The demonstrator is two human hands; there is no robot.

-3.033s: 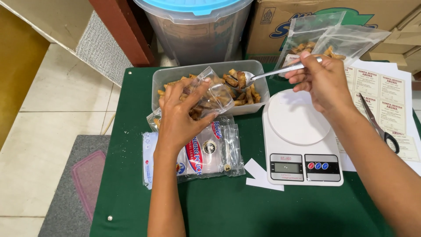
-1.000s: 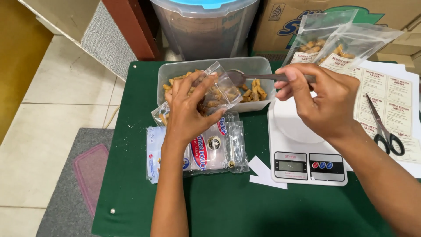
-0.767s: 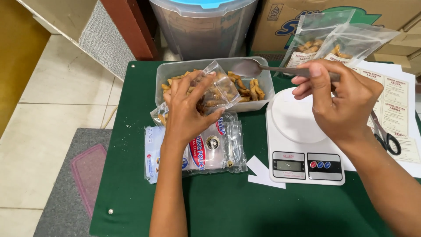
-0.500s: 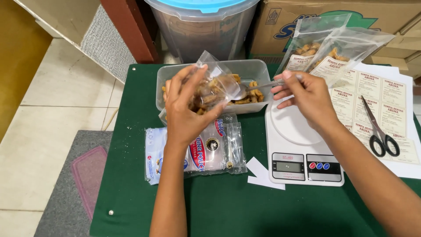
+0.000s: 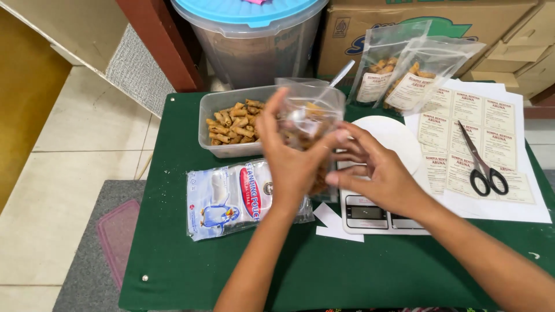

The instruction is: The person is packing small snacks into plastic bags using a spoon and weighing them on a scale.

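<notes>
My left hand (image 5: 289, 156) holds a clear pouch (image 5: 309, 112) with brown fried rolls inside, raised above the green table (image 5: 358, 266). My right hand (image 5: 376, 170) touches the pouch's lower right side with its fingertips, hovering over the white kitchen scale (image 5: 387, 138). A metal spoon (image 5: 341, 74) rests with its handle sticking up out of the clear plastic tub (image 5: 222, 124) of fried rolls behind the pouch.
A pack of empty pouches (image 5: 231, 196) lies at the left. Two filled labelled pouches (image 5: 404, 75) lean on a cardboard box at the back. Scissors (image 5: 483, 162) lie on a sheet of labels (image 5: 491, 121). A big lidded bucket (image 5: 254, 34) stands behind.
My right hand has let go of the spoon, which now stays in the tub, and has come to the pouch. The pouch has moved right, over the scale.
</notes>
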